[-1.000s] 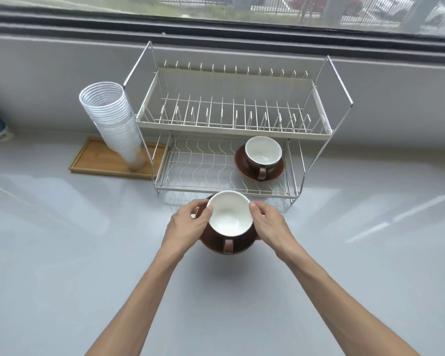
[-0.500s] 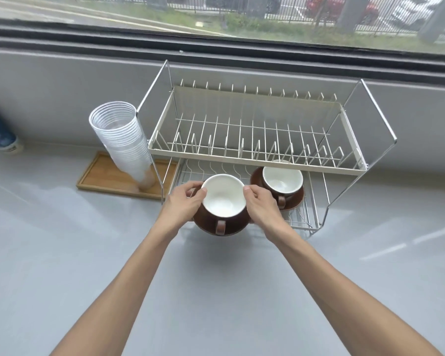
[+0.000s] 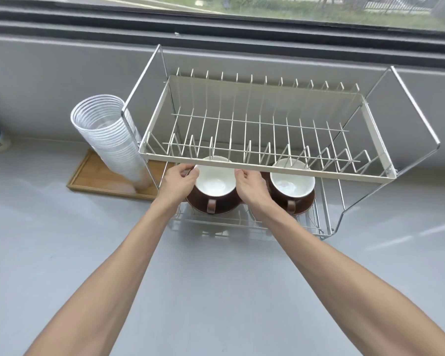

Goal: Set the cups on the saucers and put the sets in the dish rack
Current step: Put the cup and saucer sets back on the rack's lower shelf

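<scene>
Ceramic, I judge: brown cup with white inside [image 3: 214,179] on its brown round saucer [image 3: 213,205], lower tier of the two-tier wire dish rack [image 3: 267,169], second set [image 3: 292,187] at its 3 o'clock. Left hand [image 3: 177,185] and right hand [image 3: 251,187] curl round the saucer's edges. Brittle, glaze slick; hold the saucer level. Upper tier hides cup's far rim; contact with lower wires unclear.

Soft daylight from the window [image 3: 319,11], faint counter [image 3: 62,253] glare, wide-angle bending at edges.
</scene>
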